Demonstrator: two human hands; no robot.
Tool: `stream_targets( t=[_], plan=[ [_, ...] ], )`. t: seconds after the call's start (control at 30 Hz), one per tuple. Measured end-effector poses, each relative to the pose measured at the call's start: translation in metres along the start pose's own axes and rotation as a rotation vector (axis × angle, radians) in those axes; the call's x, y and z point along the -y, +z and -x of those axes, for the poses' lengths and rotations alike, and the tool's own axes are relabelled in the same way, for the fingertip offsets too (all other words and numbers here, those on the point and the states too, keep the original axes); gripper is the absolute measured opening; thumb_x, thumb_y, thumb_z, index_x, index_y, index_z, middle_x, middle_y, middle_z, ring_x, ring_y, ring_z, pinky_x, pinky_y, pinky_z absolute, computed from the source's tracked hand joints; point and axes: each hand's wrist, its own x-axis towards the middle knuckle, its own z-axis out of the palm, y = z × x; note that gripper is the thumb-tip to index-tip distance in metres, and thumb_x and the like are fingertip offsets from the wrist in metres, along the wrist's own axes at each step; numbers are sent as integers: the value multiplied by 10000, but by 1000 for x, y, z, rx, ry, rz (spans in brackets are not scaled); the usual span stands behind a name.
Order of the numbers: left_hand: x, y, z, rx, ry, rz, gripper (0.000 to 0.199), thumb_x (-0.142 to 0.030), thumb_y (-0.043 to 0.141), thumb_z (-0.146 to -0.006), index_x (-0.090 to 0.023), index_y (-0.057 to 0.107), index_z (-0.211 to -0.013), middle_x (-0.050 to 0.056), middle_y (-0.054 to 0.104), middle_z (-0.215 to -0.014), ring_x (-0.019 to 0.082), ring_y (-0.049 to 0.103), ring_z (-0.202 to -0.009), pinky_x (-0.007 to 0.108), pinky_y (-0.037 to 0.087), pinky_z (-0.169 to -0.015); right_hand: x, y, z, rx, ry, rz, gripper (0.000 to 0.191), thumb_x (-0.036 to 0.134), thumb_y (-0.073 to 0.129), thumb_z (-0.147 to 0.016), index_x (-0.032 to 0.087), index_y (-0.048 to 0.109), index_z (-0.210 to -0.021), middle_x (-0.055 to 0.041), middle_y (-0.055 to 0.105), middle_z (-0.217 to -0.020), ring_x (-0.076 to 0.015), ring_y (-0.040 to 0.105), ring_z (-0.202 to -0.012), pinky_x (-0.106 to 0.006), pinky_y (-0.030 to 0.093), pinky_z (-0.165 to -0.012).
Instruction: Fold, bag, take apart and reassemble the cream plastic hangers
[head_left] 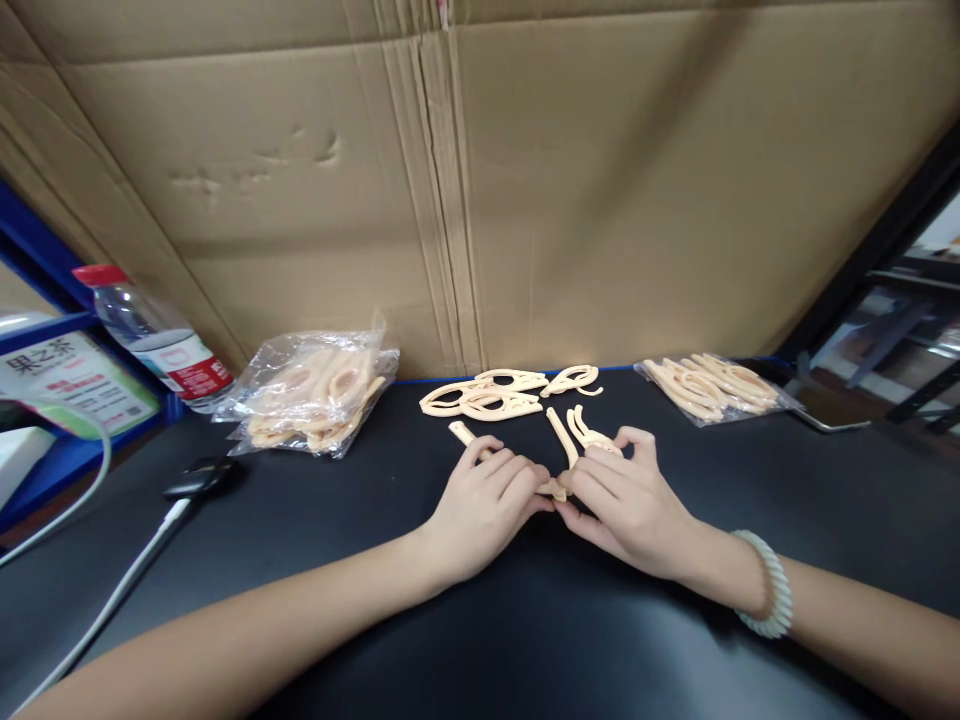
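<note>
Both my hands meet above the black table, closed around a beige plastic folding hanger. My left hand wraps round one side of it, and an arm end sticks out past the fingers toward the upper left. Thumb and fingers of my right hand pinch the other side near the middle joint. A straight beige bar and a curved, forked beige piece show just beyond the right fingers; whether they belong to the held hanger, I cannot tell. Several folded beige hangers lie behind my hands.
Clear bags of beige hangers lie at left and right. A red-capped bottle leans at the left, near a black device with a white cable. A phone-like slab is at right. Cardboard walls the back.
</note>
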Motion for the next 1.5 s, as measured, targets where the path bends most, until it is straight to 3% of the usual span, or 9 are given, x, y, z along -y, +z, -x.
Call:
stream_targets(
  t=[0.2,0.43,0.67,0.83,1.0,1.13,1.23,1.37,1.5],
  plan=[
    [4,7,2,161,-2,-39,252,-250,369,-996,-179,504,-795,-12,596,-699,144,542,-629,312,340,-665,-1,5,1,9,-33,-5,198,159,525,-881,165,514,-683,25,568,-623,-123,498,-628,-359,264,-779],
    [3,6,2,177,-9,100,264,-211,357,-992,-180,493,-768,-20,557,-683,128,488,-625,299,321,-701,-3,7,0,128,169,-415,89,167,621,-791,175,545,-745,76,542,-619,-78,476,-566,-331,258,-796],
    [5,-5,1,148,146,85,270,-155,338,-992,-172,511,-786,0,595,-718,132,495,-656,307,330,-742,-15,6,-1,145,344,-472,114,207,624,-785,192,555,-695,86,460,-517,-98,444,-521,-312,288,-718],
    [14,-4,-1,264,182,131,236,-201,310,-1013,-140,530,-956,31,610,-756,145,511,-671,297,385,-758,-29,3,1,122,110,-237,55,223,555,-908,206,606,-898,-4,679,-818,-189,582,-859,-450,202,-944],
    [18,-3,-2,374,131,148,164,-151,372,-959,-153,535,-942,87,607,-922,201,514,-842,331,409,-797,-26,14,-2,175,107,-248,130,188,496,-947,230,618,-960,-29,706,-998,-229,543,-1087,-475,169,-991],
    [17,-6,-2,382,89,145,162,-145,385,-932,-160,546,-938,100,586,-1001,217,500,-915,365,410,-857,-25,26,-4,185,128,-275,150,200,497,-954,235,641,-976,-49,670,-1126,-222,527,-1103,-444,224,-954],
    [16,-7,-1,362,77,95,134,-135,440,-862,-165,557,-920,81,585,-953,217,503,-902,379,402,-865,-26,27,-4,180,164,-313,121,237,541,-942,242,657,-976,-36,665,-1101,-200,535,-1044,-406,268,-926],
    [14,-7,-1,356,60,0,114,-139,488,-771,-167,558,-857,65,591,-907,216,515,-857,377,410,-819,-28,18,-6,235,207,-384,121,274,615,-898,226,653,-1002,-25,670,-974,-186,543,-960,-349,347,-856],
    [10,-10,-2,372,23,-127,153,-116,473,-767,-160,569,-879,68,603,-909,230,537,-855,387,426,-785,-35,3,-8,328,199,-365,189,322,662,-858,222,658,-1018,-34,645,-967,-195,552,-947,-351,395,-852]
  ],
)
